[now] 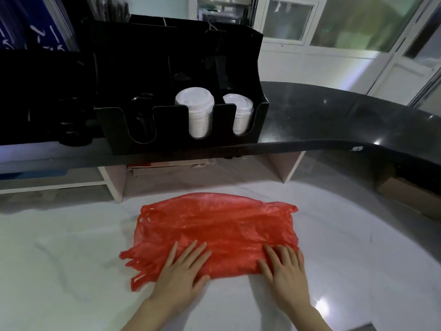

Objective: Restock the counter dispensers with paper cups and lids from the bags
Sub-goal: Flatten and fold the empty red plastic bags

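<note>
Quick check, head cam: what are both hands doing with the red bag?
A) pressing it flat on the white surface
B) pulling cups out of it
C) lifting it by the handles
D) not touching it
A: the left hand and right hand lie with straight fingers on the near edge of the red bag, which is spread flat on the white surface.

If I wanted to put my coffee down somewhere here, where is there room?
The dark curved countertop is bare to the right of the black cardboard dispenser. The white cloth-covered surface is free on either side of the flattened red plastic bag. It is crowded at the bag's near edge, where the left hand and right hand press flat.
</note>
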Demonstrator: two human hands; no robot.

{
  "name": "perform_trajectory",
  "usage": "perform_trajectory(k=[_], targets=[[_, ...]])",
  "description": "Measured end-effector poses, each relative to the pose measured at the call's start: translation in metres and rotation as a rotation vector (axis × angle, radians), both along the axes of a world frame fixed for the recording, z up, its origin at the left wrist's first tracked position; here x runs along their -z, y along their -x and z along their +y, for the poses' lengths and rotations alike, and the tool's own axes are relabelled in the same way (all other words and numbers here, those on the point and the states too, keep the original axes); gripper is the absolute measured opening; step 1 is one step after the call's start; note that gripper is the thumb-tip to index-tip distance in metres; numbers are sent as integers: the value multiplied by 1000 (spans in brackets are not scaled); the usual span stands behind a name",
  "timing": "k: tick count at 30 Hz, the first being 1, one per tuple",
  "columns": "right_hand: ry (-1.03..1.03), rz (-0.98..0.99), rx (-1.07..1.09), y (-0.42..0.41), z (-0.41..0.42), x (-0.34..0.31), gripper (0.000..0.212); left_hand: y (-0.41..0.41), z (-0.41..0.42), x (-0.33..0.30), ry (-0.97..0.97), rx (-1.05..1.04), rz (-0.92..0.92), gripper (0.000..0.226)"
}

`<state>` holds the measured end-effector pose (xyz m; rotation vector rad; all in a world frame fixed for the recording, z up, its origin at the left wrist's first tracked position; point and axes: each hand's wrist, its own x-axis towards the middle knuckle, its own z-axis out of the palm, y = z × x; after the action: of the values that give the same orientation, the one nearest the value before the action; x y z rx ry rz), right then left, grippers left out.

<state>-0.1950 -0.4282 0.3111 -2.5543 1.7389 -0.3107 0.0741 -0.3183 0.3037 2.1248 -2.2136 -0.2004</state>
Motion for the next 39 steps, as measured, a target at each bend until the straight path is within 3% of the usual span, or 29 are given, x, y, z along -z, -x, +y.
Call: perform_trajectory(k=[3, 6, 11, 14, 16, 20, 25, 29, 32, 34, 36, 39], targets=[[-187, -11, -7, 9, -1, 11, 67, -5, 0, 3, -13, 32, 8, 62], [-248, 20, -18, 13, -5, 18, 72, -8, -4, 2, -62, 50, 40, 66], [-372, 4, -138, 25, -18, -5, 86, -20, -8, -20, -129, 119, 265, 84], [-294, 67, -220, 43, -17, -17, 78, -31, 4, -26, 35, 117, 340, 60], [-250, 32, -257, 47, -15, -18, 62, -40, 14, -23, 132, 104, 319, 39], [-163, -62, -174, 39, -12, -26, 33, -47, 28, -23, 206, 50, 255, 35], [52, -121, -131, 28, -24, -54, 25, -48, 29, -45, 321, -181, 196, 21], [-37, 23, -33, 15, -38, -62, 24, -38, 14, -60, 294, -397, 158, 35], [-166, 174, 31, 0, -47, -62, 32, -26, 4, -58, 369, -468, -34, 48], [-107, 227, 52, -10, -49, -60, 38, -16, -2, -54, 501, -349, -119, 46], [27, 174, 57, -16, -46, -53, 32, -9, -9, -45, 542, -99, -78, 48], [120, 11, -11, -19, -33, -36, 6, -11, -15, -28, 334, 126, -55, 49]])
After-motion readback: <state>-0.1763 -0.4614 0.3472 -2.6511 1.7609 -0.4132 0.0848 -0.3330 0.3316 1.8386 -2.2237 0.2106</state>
